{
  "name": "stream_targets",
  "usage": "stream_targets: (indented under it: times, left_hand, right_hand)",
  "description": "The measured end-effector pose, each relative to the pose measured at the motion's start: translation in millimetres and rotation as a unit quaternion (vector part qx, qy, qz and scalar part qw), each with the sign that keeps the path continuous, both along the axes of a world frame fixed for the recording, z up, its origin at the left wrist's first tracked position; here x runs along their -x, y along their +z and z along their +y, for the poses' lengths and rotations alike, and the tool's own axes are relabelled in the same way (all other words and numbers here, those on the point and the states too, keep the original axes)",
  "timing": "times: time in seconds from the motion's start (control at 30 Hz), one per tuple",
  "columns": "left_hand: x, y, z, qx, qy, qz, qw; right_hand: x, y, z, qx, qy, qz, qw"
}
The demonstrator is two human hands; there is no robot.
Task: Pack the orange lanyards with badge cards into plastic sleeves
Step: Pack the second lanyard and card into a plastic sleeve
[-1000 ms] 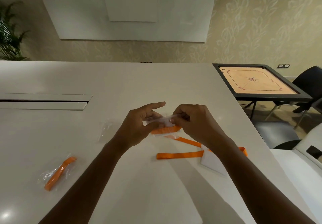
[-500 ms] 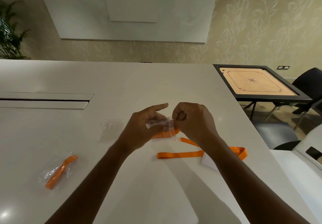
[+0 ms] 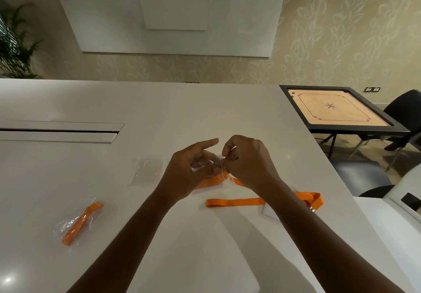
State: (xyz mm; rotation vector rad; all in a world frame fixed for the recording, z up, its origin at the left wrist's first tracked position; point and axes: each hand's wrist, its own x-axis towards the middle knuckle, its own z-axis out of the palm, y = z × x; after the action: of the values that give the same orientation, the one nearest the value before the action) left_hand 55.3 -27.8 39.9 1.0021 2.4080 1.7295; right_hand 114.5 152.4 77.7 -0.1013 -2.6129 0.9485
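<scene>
Both hands meet over the middle of the white table (image 3: 205,114). My left hand (image 3: 186,174) and my right hand (image 3: 248,162) pinch a clear plastic sleeve (image 3: 216,165) between them, with a folded orange lanyard (image 3: 211,181) partly inside it or just under it. A loose orange lanyard (image 3: 234,202) lies flat to the right, its far end (image 3: 312,198) passing under my right forearm, and a white badge card (image 3: 270,213) lies beside it. At the left lies a packed sleeve with an orange lanyard (image 3: 79,223) in it. An empty clear sleeve (image 3: 148,169) rests left of my hands.
A long cable slot (image 3: 59,132) is set into the table at the left. A carrom board (image 3: 339,110) on a black stand and dark chairs (image 3: 403,114) stand beyond the table's right edge. A plant (image 3: 13,44) is at the far left.
Both hands stay at the same spot and keep working the sleeve. My right fingers have curled tighter on the sleeve's edge, and the orange lanyard shows a little lower under the hands.
</scene>
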Motion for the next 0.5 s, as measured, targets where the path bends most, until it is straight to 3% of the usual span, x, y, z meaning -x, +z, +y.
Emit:
stream_targets:
  times: [0.5]
  left_hand:
    - [-1.0,-13.9,-20.1,-0.092,0.089,-0.023,0.992]
  right_hand:
    - [-7.4,-16.5,3.9,0.052,0.095,0.036,0.993]
